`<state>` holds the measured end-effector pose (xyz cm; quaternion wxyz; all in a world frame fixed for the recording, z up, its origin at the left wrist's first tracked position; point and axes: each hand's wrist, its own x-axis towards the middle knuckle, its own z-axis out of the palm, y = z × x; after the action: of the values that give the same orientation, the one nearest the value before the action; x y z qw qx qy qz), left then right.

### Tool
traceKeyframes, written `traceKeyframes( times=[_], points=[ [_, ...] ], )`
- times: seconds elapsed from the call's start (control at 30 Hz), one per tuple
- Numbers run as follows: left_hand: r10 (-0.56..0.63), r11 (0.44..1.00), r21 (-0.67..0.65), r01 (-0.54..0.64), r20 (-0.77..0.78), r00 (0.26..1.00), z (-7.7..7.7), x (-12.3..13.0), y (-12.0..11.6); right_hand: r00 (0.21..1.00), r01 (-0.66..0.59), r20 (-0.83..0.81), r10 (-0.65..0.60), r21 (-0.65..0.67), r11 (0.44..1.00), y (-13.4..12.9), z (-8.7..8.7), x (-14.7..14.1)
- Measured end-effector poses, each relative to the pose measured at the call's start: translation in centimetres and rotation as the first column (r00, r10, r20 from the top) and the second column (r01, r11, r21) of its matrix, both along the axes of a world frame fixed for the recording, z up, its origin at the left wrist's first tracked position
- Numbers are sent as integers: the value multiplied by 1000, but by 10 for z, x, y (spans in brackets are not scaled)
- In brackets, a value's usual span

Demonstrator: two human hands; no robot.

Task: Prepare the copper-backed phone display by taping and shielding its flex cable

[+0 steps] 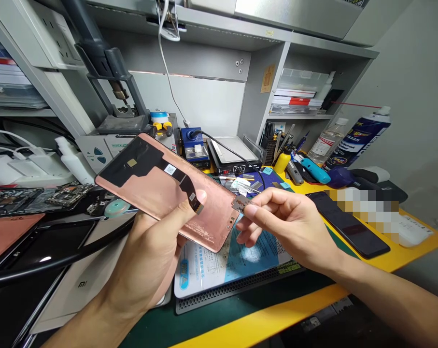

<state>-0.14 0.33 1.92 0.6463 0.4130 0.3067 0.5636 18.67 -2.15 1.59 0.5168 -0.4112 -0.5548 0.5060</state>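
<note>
Above workbench (262,319) | display panel (161,193) in left hand (146,256) | right hand (287,227) beside it

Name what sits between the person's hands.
The head view shows a copper-backed phone screen, held in the left hand, plus a small metal part pinched by the right hand.

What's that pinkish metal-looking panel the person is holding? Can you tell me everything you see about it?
It looks like a curved phone display panel seen from the back, covered in copper-coloured foil and scuffed near its lower edge. A black film covers one end, and a thin ribbon cable with small labels lies across it. It is held tilted in the left hand.
</note>
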Motion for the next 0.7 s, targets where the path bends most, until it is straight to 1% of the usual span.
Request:
traceKeyframes(
  times=[0.37,0.57,0.7],
  points=[
    [13,1000,13,-12,-15,1000,1,-1,-3,1000,-2,-8,2,-23,1000,0,1,-1],
    [19,1000,10,-19,-15,1000,1,0,0,1000,-9,-14,8,-35,999,0,0,-2],
    [6,1000,11,-6,-15,1000,0,0,-1,1000,-10,-7,10,-43,999,-1,0,-2]
  ],
)
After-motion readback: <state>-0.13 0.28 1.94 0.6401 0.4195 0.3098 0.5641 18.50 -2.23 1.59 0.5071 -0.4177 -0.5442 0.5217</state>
